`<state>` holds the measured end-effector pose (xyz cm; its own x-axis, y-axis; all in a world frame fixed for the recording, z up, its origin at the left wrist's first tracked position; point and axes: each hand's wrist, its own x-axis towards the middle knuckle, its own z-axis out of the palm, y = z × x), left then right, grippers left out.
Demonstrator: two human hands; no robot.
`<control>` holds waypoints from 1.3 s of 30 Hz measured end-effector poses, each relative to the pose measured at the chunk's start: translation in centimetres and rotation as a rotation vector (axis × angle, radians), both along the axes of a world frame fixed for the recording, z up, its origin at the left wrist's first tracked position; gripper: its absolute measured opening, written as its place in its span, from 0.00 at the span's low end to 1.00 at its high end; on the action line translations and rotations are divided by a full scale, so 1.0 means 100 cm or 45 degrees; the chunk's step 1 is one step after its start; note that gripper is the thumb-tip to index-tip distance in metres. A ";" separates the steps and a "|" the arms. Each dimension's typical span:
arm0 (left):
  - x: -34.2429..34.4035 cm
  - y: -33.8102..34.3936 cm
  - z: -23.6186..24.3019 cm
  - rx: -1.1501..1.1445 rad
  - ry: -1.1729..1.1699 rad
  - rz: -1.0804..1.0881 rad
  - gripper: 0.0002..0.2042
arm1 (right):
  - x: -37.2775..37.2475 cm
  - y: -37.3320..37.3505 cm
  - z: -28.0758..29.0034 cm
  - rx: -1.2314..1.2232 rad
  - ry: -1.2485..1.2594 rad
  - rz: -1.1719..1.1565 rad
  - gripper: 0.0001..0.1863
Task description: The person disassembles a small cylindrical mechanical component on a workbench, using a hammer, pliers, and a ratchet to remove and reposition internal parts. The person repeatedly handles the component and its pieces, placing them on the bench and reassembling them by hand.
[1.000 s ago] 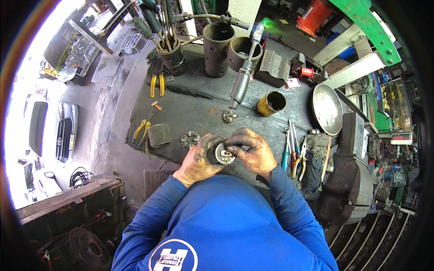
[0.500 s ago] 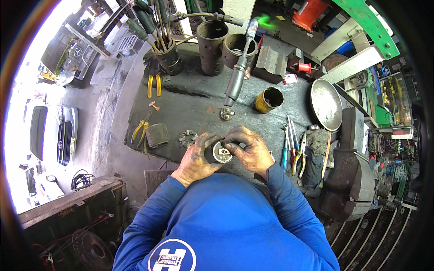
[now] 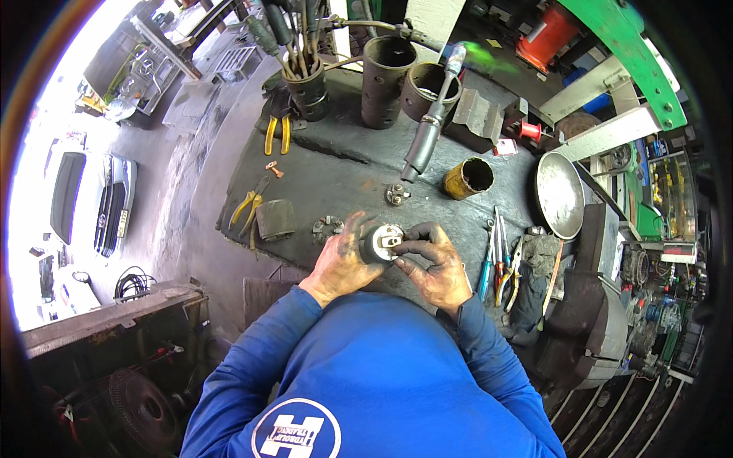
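My left hand (image 3: 341, 265) is closed around a short dark cylindrical part (image 3: 382, 243), its pale metal face turned up with a small raised fitting on it. The fingers of my right hand (image 3: 434, 267) are curled against the part’s right edge, gripping it. Just beyond, a small metal fitting with posts (image 3: 395, 194) lies on the bench (image 3: 351, 183). Left of my hands are a jagged metal ring piece (image 3: 327, 227), a dark short sleeve (image 3: 276, 219) and yellow-handled pliers (image 3: 248, 208).
A long metal tool (image 3: 424, 145) stands behind, beside dark pots (image 3: 388, 84) and a tool-filled pot (image 3: 305, 95). A yellow can (image 3: 458, 183), steel pan (image 3: 557, 195), screwdrivers and pliers (image 3: 500, 267) and dark rags (image 3: 534, 282) are at the right. A white car (image 3: 92, 198) is far left.
The part has risen slightly and shifted right, tilting in my left hand. My right fingers have moved from over its top to its right side. The view has shifted slightly.
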<state>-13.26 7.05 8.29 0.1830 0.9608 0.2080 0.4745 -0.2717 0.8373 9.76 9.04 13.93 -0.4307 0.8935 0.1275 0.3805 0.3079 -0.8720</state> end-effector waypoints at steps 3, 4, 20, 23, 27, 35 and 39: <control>0.002 0.006 0.003 -0.031 -0.016 0.013 0.51 | -0.002 0.002 -0.003 -0.011 -0.004 -0.039 0.15; 0.003 0.008 0.004 0.045 -0.008 0.033 0.51 | -0.002 0.003 -0.003 -0.024 -0.001 -0.057 0.15; 0.010 0.020 0.024 0.054 0.033 0.035 0.48 | 0.005 0.014 0.009 -0.077 -0.034 -0.120 0.10; 0.010 0.019 0.022 0.086 0.035 0.039 0.47 | 0.005 0.013 0.011 -0.067 -0.080 -0.141 0.09; 0.009 0.019 0.018 0.110 0.059 0.007 0.48 | 0.004 0.012 0.008 -0.046 -0.081 -0.183 0.10; 0.008 0.017 0.012 0.283 0.077 -0.016 0.50 | 0.004 0.010 0.004 -0.052 -0.021 -0.183 0.09; 0.006 0.016 0.016 0.173 0.099 -0.013 0.48 | 0.001 0.009 0.006 -0.078 -0.021 -0.217 0.10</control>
<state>-12.65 8.68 9.94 0.2131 0.9229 0.3207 0.5334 -0.3849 0.7532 9.81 9.89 14.52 -0.2740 0.9595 0.0651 0.4371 0.1846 -0.8803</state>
